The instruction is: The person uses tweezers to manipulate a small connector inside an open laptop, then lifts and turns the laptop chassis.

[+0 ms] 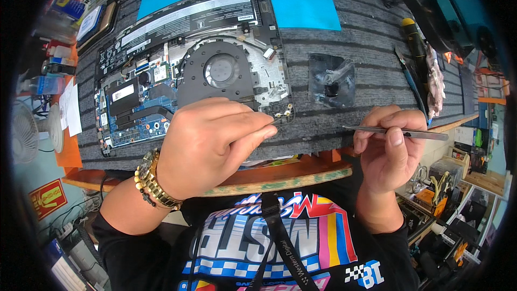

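An opened laptop [142, 90] lies on a striped grey mat, showing its black battery [186, 13], round fan [218, 73] and blue circuit board. My left hand [218, 140], with a gold watch, pinches at the laptop's lower right corner beside a small metal piece [283, 113]; what sits between the fingertips is too small to make out. My right hand [390, 151] holds metal tweezers [420, 134] level to the right of the laptop, tips pointing left. A crumpled dark pouch [331, 75] lies between laptop and tools.
A blue mat [307, 0] lies behind the laptop. A yellow-black screwdriver [413, 48], a slim tool [410, 78] and a crumpled cloth [435, 86] lie at right. Phones [94, 21] and bottles are stacked at left, by a fan [24, 129]. The orange bench edge [280, 178] runs below.
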The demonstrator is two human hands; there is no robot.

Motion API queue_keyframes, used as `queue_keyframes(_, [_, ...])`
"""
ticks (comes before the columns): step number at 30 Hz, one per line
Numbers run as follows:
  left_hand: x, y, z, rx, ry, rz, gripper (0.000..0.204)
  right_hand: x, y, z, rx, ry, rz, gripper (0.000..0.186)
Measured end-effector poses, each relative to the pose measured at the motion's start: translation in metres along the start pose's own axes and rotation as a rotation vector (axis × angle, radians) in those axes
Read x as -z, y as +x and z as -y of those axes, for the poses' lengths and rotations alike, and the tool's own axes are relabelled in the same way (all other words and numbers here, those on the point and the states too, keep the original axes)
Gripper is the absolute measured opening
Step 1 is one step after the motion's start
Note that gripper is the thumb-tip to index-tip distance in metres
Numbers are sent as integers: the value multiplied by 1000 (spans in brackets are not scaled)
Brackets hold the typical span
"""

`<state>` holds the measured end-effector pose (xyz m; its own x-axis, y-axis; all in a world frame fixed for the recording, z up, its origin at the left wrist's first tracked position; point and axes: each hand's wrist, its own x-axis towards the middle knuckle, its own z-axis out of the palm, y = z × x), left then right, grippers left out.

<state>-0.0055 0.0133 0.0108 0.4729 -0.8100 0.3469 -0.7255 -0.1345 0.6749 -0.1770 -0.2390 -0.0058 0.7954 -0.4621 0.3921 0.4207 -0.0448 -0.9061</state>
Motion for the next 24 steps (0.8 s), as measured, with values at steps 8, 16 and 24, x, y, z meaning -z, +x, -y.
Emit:
queue_keyframes(8, [-2,-1,0,-3,-2,-24,11,24,6,-6,-75,164,-8,17])
queue_keyframes(16, [-3,-1,0,0,9,-36,11,49,30,-4,-355,1250,106,18])
queue_keyframes(24, [-3,-1,1,-23,15,-37,12,49,28,-5,-174,731,17,16])
